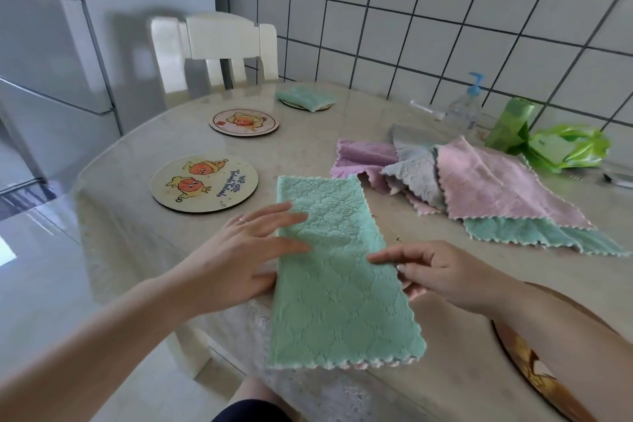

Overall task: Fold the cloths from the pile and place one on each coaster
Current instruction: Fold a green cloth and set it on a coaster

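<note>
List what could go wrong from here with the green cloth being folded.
1. The green cloth overhangs the table edge at its near end; it might slip off once the left hand lifts.
2. The right hand pinches only its right edge, so the next fold may come out skewed.
3. The pile lies close on the right; a sweeping fold could drag it.

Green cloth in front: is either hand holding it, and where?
The right hand pinches the green cloth at its right long edge, mid-length. The left hand rests flat on its left side, fingers straight.
</note>
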`<move>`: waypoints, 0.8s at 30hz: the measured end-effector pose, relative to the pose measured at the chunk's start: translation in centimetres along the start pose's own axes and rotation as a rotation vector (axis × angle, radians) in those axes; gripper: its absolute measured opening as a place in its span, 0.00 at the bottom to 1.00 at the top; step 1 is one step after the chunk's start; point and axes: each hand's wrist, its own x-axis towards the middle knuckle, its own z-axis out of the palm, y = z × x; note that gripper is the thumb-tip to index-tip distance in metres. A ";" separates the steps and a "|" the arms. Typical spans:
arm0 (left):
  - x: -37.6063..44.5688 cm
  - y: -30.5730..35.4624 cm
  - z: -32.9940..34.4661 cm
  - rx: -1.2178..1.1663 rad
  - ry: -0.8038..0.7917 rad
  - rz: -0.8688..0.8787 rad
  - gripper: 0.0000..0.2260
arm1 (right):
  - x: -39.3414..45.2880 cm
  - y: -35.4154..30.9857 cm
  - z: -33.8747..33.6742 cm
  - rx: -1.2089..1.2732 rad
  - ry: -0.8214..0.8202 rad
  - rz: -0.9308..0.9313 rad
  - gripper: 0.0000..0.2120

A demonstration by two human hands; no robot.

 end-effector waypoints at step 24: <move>1.4 2.0 -0.5 -0.611 0.113 -0.524 0.10 | 3.0 -0.1 2.1 -0.124 0.501 -0.130 0.12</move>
